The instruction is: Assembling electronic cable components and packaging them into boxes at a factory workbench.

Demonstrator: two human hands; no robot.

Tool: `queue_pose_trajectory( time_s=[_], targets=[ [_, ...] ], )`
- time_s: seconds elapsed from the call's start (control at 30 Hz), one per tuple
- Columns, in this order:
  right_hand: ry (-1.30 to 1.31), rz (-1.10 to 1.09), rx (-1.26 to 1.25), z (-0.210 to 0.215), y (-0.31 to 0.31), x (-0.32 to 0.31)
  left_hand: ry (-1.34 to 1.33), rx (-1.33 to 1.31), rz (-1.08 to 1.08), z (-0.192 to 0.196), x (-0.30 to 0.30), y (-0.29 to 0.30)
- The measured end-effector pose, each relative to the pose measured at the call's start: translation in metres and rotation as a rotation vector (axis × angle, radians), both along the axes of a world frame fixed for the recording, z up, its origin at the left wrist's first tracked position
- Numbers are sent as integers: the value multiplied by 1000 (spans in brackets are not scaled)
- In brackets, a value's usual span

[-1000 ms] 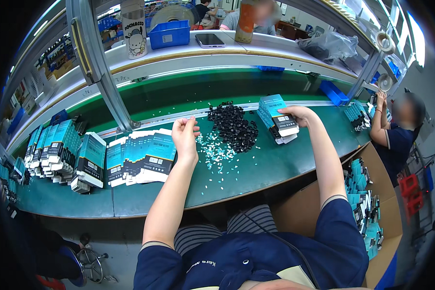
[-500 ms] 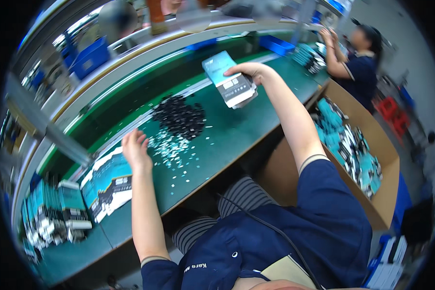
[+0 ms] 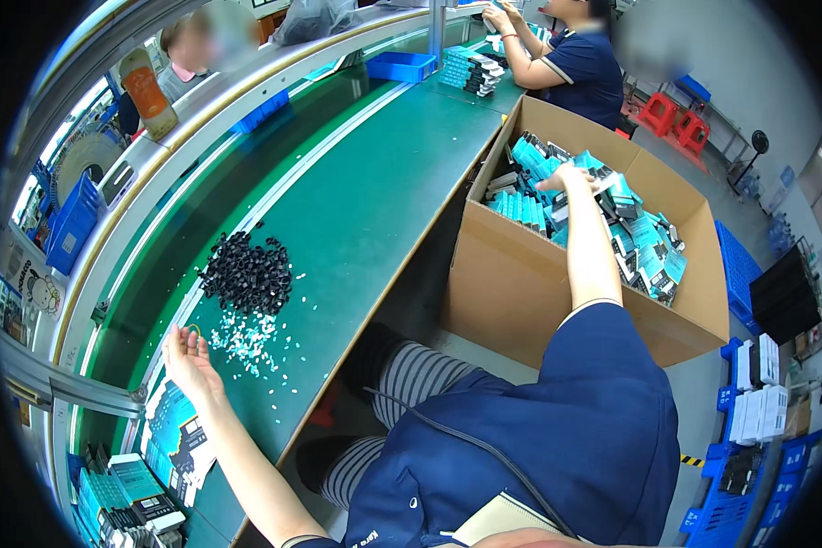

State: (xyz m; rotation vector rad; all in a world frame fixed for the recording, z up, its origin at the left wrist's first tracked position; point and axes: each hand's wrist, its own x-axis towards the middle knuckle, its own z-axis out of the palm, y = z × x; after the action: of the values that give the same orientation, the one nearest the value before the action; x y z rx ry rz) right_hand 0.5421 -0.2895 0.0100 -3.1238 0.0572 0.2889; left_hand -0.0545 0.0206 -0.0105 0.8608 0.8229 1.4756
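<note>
At three o'clock of the seat, inside the open brown cardboard carton (image 3: 521, 301): right hand (image 3: 562, 178) reaching down among the teal-and-white flat retail boxes (image 3: 639, 237), fingers resting on the pile, grip impossible to tell. At nine o'clock, on the long green workbench (image 3: 374, 201): left hand (image 3: 187, 352) lying palm-up, fingers loosely spread, clasping nothing, just beside the scatter of small white plastic bits (image 3: 247, 338). Heap of small black plastic parts (image 3: 247, 269) lying beyond the white bits at eleven o'clock. Another worker in a dark blue shirt (image 3: 584, 68) sitting at one o'clock.
</note>
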Motion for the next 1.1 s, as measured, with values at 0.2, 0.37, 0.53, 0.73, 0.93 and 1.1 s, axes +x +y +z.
queue_pose_trajectory(
  time_s=[0.2, 0.37, 0.53, 0.73, 0.93, 1.1],
  targets=[
    [-342, 533, 108, 37, 93, -49, 786, 199, 121, 8, -44, 30],
    [-438, 1152, 414, 46, 184, -129, 1767, 97, 361, 22, -59, 11],
    [29, 1579, 578, 25, 284, -218, 1946, -210, 172, 35, -56, -15],
    [242, 1526, 835, -31, 381, -282, 2052, -93, 139, 16, -63, -8],
    [-108, 1418, 1060, -61, 390, -295, 2080, 114, 208, -2, -81, 15],
    [20, 1320, 1175, -61, 390, -311, 2159, -143, -127, 6, -9, 46]
  ],
)
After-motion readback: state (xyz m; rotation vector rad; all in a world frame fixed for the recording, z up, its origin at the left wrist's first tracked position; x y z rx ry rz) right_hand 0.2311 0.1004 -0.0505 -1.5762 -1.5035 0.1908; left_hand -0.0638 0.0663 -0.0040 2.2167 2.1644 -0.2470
